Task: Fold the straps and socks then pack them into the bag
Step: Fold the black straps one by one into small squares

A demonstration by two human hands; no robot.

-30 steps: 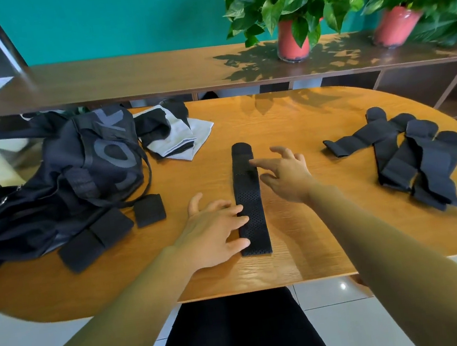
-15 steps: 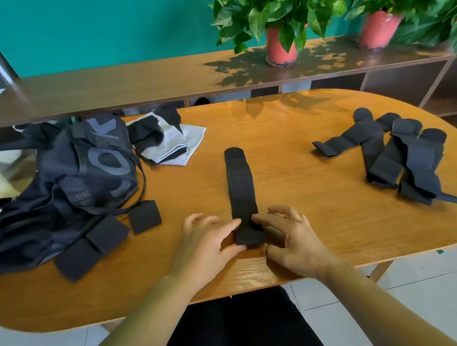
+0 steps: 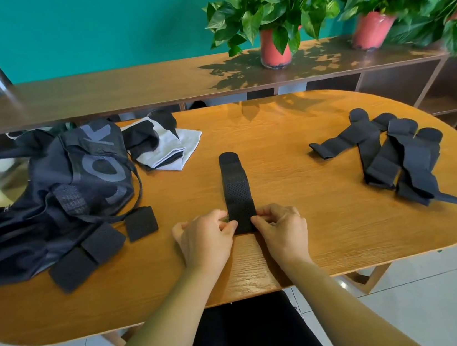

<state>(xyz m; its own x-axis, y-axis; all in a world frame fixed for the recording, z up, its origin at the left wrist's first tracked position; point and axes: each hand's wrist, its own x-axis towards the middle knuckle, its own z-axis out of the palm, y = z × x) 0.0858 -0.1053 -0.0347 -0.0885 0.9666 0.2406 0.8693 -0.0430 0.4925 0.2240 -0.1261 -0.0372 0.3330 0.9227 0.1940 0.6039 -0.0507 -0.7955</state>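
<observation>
Room: teal wall [image 3: 86, 31], white tiled floor [image 3: 442, 304].
Worktop [image 3: 318, 248]: one, oval, wood-grained, directly before me.
Shelf [image 3: 95, 94]: one long wooden unit behind the worktop, carrying two potted plants [image 3: 276, 47].
Bag [image 3: 51, 202]: one, black, slumped at the worktop's left end.
Loose straps [image 3: 393, 157]: one tangled black heap at the right, exact count unclear.
Socks [image 3: 166, 149]: small white-and-black pile beside the bag, number unclear.
Folded straps [image 3: 141, 223]: three black squares just beside the bag.
Centre strap [image 3: 236, 183]: one, lying lengthwise, near end doubled over.
Hands: my left hand [image 3: 205, 239] and right hand [image 3: 282, 229] each pinch a side of that doubled end.
</observation>
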